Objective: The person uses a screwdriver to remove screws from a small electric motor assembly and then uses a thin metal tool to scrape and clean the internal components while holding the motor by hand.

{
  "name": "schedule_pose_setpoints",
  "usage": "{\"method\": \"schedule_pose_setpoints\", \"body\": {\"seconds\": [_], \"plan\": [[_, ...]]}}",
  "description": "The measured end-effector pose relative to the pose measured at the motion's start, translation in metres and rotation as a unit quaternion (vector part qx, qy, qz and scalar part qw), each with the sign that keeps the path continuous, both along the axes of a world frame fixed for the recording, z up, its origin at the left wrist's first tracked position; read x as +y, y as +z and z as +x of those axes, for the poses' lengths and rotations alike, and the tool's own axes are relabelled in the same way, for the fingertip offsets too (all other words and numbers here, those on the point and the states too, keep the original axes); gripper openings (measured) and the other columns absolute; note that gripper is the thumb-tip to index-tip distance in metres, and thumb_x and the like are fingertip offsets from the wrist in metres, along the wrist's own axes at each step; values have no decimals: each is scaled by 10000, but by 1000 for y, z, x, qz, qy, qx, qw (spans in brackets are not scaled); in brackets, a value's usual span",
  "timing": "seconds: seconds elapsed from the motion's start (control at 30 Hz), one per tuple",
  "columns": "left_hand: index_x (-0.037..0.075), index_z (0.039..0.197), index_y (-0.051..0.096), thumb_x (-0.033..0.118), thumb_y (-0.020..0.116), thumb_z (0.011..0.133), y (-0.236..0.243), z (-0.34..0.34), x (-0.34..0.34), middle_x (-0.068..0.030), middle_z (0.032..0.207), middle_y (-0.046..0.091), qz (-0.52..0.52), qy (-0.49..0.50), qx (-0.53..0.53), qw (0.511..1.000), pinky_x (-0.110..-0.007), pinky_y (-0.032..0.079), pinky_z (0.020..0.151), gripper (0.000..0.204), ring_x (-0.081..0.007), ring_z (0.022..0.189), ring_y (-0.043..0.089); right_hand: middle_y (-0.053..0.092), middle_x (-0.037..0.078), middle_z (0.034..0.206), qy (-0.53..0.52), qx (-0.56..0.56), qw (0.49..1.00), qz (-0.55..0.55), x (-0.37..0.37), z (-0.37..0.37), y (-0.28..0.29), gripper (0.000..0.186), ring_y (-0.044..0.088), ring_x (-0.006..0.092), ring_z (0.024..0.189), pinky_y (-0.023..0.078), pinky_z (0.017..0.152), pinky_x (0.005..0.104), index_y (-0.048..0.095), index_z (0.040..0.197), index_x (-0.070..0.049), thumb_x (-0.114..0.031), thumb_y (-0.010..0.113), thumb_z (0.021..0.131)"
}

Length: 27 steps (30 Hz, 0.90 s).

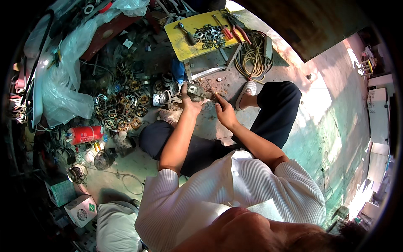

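Clutching a grimy metal part [194, 90] in the left hand [190, 104], just this side of a yellow-topped stool [180, 38], and pinching a slim tool [211, 88] in the right hand [226, 111] — best braced firmly, probably, and worked in short strokes.

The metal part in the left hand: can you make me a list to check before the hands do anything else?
1. Metal part gripped by the left hand: ok.
2. Thin tool held in the right hand: ok.
3. Tool tip touching the part: cannot tell, too small to see.
4. Hands covered: not ok, both are bare.
5. Pliers lying on the yellow table: ok.
6. Cable well away from the right shoe: not ok, it lies close by.
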<state>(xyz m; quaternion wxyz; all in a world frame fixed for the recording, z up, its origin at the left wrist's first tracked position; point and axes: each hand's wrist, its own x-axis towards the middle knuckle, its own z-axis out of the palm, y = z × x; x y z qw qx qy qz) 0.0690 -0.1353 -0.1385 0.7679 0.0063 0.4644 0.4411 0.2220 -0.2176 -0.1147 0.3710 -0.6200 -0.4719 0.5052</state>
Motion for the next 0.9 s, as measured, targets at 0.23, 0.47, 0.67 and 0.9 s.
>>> {"method": "schedule_pose_setpoints", "body": {"seconds": [0.23,0.47,0.67,0.9], "plan": [[190,1122,659,732,533,758,5,-3,-3,-38,1133,654,16,-62,-60,996,-487,303,997,665,-264,1135,523,527,66,1108,13,81,996,-38,5,26,68,418,489,128,970,387,810,254,486,1396,-73,-134,506,983],[198,1166,636,712,548,773,17,-2,-8,-47,1246,598,29,-63,-89,994,-531,167,1087,652,-290,1215,462,371,-81,690,140,66,988,-24,-11,56,71,415,334,40,584,328,527,203,490,1412,-122,-203,527,1007],[212,1161,638,715,550,770,10,-5,-7,-36,1214,604,25,-65,-83,994,-498,214,1057,642,-274,1177,477,351,-80,689,131,64,987,-69,-12,53,79,422,320,44,591,329,532,210,485,1415,-108,-199,529,1005],[239,1112,647,717,567,753,9,-3,-7,-9,1173,614,4,-70,-73,995,-453,250,1003,603,-250,1133,490,349,-80,686,163,61,984,-30,-10,62,72,422,315,45,581,327,525,206,477,1419,-95,-192,516,1010]]}}
